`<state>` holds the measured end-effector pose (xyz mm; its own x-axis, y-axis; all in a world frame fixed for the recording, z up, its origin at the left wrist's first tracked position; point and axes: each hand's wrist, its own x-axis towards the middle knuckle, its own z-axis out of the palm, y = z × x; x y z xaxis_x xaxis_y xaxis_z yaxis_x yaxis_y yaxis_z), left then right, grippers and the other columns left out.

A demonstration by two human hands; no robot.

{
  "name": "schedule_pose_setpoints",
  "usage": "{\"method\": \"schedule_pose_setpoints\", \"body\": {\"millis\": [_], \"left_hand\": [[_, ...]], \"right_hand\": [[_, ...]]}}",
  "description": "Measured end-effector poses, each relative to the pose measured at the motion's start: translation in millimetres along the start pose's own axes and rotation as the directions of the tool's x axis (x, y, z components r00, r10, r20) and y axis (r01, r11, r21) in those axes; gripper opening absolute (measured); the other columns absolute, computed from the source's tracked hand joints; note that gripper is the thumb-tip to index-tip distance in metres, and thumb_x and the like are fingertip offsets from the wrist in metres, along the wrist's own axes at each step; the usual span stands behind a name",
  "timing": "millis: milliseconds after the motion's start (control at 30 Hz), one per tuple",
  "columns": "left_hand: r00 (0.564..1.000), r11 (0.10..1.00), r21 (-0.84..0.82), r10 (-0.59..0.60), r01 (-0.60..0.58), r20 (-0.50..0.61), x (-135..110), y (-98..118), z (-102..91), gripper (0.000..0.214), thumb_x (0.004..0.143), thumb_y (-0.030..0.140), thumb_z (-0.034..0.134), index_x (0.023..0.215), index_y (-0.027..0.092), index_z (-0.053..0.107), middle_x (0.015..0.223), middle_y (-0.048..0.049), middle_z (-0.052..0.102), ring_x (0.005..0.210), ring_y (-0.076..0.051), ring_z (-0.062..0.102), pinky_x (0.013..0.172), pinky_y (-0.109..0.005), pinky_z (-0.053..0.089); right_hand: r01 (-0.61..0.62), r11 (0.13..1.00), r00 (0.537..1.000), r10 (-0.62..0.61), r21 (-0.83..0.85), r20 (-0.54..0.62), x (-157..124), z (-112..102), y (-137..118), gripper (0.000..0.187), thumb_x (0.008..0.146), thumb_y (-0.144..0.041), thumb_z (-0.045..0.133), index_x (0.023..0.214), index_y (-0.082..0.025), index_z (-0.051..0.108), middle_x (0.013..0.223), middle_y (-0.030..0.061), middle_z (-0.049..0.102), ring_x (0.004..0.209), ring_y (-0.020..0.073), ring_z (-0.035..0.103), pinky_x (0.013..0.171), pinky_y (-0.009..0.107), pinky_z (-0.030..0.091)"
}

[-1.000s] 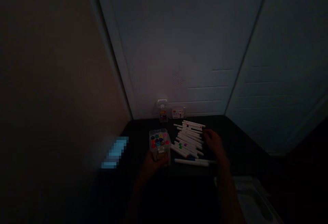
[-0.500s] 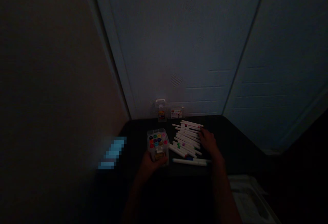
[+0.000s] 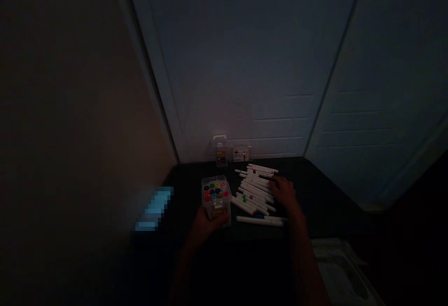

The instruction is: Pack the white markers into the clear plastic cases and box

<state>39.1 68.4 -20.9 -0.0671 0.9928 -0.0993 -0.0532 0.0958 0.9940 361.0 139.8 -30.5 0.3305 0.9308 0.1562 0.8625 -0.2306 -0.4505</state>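
A clear plastic case (image 3: pixel 227 205) with a handle stands at the table's near left part, filled with markers whose colored caps (image 3: pixel 212 192) face up. My left hand (image 3: pixel 207 226) is wrapped round its lower front, with the thumb across the front label. To the right, a loose pile of white markers (image 3: pixel 257 189) lies roughly side by side, some showing green, purple or red marks. My right hand (image 3: pixel 285 192) rests at the pile's right end, fingers a little apart and touching the upper markers; dim light partly hides the fingertips. Nearer me lie white markers with blue ends (image 3: pixel 259 221).
At the back of the dark table (image 3: pixel 311 194), against the pale panelled wall (image 3: pixel 238 54), stand a clear handled case (image 3: pixel 220 154) and a smaller clear box (image 3: pixel 241 155) with a white label. A pale tray-like object (image 3: pixel 336 268) sits below the table at right.
My right hand has shifted slightly down and right along the ends of the markers, uncovering the top ones. The left hand and the case stay in place.
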Motion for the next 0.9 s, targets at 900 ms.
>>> {"method": "schedule_pose_setpoints", "body": {"millis": [900], "left_hand": [[1.000, 1.000, 0.011, 0.017, -0.017, 0.016, -2, 3, 0.7, 0.075, 0.045, 0.035, 0.103, 0.109, 0.014, 0.070, 0.105, -0.0134, 0.082, 0.097, -0.033, 0.079, 0.082, -0.039, 0.064]], "right_hand": [[0.067, 0.991, 0.995, -0.058, 0.114, -0.076, 4, 17, 11, 0.047, 0.098, -0.044, 0.055, 0.140, -0.025, 0.066, 0.151, 0.0128, 0.060, 0.137, 0.0398, 0.052, 0.109, 0.061, 0.043]]}}
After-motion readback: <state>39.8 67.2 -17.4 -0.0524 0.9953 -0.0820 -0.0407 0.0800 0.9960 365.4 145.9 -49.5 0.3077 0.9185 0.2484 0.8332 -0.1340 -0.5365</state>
